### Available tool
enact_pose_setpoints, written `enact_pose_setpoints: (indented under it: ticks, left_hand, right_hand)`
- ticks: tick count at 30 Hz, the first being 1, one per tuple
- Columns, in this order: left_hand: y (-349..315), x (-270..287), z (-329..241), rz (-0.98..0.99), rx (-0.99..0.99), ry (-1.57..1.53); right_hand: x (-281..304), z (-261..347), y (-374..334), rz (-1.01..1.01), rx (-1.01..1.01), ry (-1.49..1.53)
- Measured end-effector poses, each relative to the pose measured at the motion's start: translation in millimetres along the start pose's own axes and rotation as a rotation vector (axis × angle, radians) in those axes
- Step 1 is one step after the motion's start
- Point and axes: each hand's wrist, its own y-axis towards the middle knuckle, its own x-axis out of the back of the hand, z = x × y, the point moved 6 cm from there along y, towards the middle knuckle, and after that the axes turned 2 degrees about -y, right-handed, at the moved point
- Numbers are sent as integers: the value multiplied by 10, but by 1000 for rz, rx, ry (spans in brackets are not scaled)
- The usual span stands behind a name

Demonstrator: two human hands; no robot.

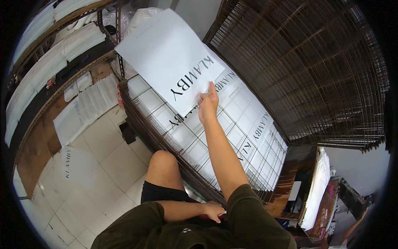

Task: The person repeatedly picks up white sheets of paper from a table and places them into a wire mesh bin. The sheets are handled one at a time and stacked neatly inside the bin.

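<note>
Large white printed paper sheet (166,58) — light, floppy, crease-prone; lies over the wire drying rack (232,137). Right hand (208,106) pinches its near edge, best supported there. Left hand (213,211) rests loosely curled at the lap.

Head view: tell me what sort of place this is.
Probably a print or packaging workshop. The right hand lays a white printed sheet on a wire drying rack, more rack trays are tipped up behind, and shelves hold stacks of white sheets.
</note>
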Motion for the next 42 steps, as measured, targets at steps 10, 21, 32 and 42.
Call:
enact_pose_setpoints:
  ticks: [10,21,32,42]
  left_hand:
    - [-34,66,-222,91,-147,34]
    - [430,-877,466,270,-253,-335]
    - [-29,128,-432,332,85,-509]
    - [-13,135,-407,388,-6,-190]
  right_hand:
    - [408,-838,-365,-190,-135,-89]
    - [730,-1045,-516,-286,-119,-156]
    - [888,-1194,-449,-259,-93,-240]
    - [834,-1122,-418,-253,-99,-270]
